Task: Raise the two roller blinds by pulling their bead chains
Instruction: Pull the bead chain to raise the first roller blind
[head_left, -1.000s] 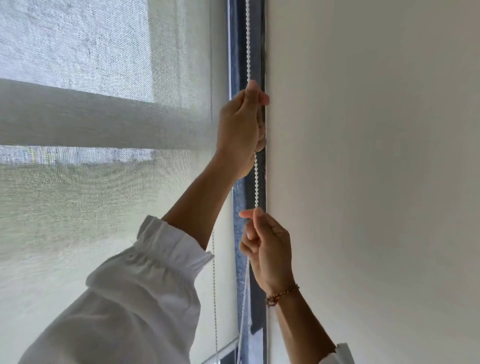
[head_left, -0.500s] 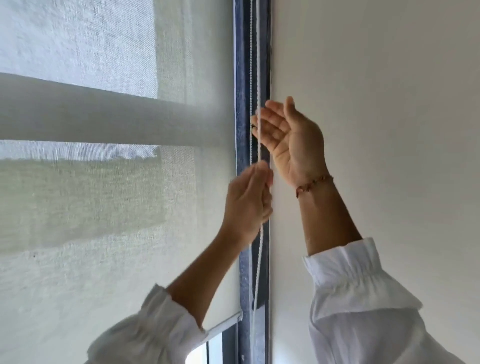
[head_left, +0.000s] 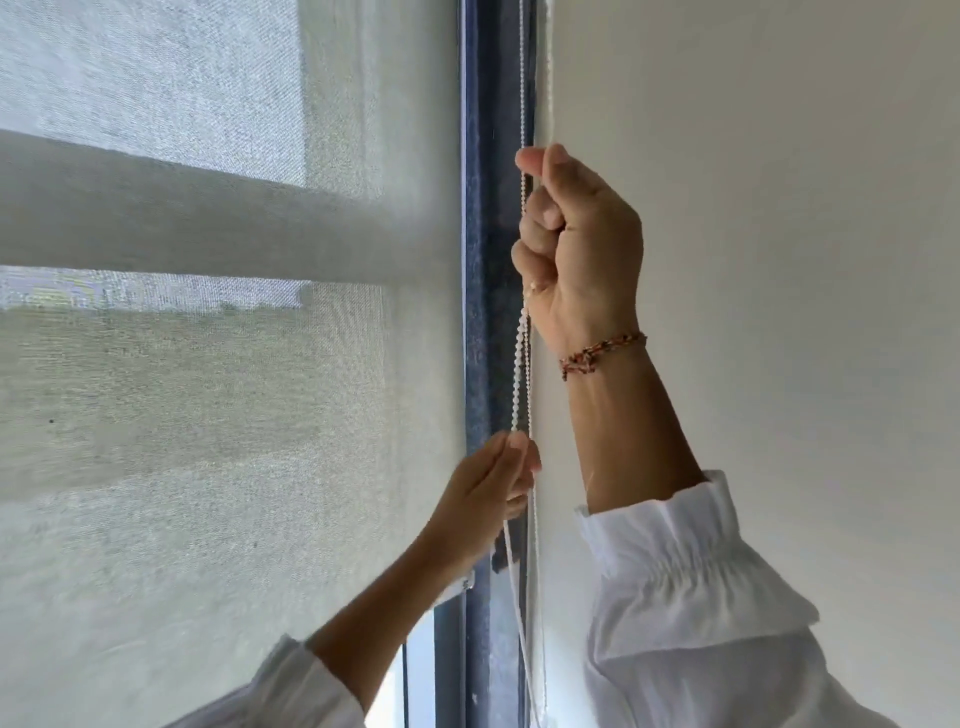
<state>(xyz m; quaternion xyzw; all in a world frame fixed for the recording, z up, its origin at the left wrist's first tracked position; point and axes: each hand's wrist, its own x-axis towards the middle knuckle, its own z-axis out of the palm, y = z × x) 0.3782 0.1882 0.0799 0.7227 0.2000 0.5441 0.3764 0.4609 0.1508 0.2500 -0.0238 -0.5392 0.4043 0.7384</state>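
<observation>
Right hand (head_left: 582, 244) fisted on the white plastic bead chain (head_left: 521, 358) up high, left hand (head_left: 488, 499) fingers pinching it lower: pull straight down, swap grips, avoid jerking the translucent mesh roller blind (head_left: 218, 415).

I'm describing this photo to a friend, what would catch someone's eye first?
Two hands stacked on a white bead chain against the dark blue window frame: the right hand fisted high, the left hand pinching lower. Left of them hangs a sheer roller blind.

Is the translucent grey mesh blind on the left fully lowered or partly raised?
Partly raised: the translucent grey mesh blind ends at its bottom bar, with bare glass below.
</observation>
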